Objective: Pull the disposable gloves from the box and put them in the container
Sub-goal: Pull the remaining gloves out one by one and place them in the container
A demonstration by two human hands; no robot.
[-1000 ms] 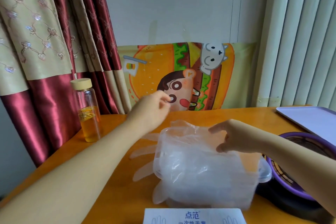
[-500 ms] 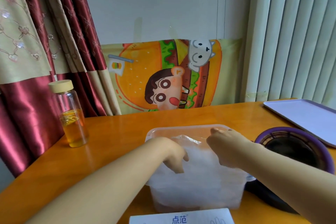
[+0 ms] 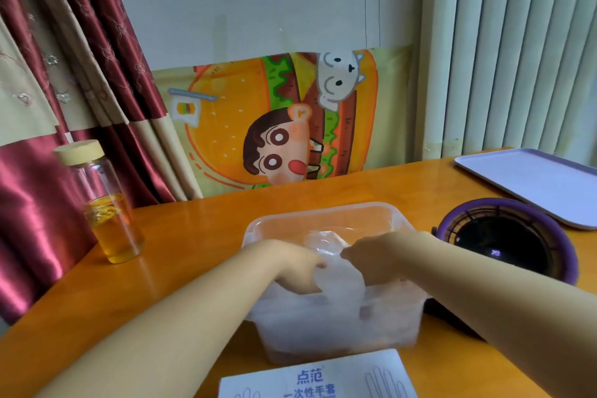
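Two hands, the left hand (image 3: 297,268) and the right hand (image 3: 371,258), clutch the disposable gloves (image 3: 339,281) bunched between them inside the container (image 3: 323,208); the box (image 3: 316,378) lies on the person's side of both. Pressing the springy film down evenly should probably hold it below the rim.

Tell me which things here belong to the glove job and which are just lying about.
Job: glove box, gloves, clear container, left hand, right hand.
Lying about: glass bottle of amber liquid, purple-rimmed pot, pale tray, cartoon cloth.
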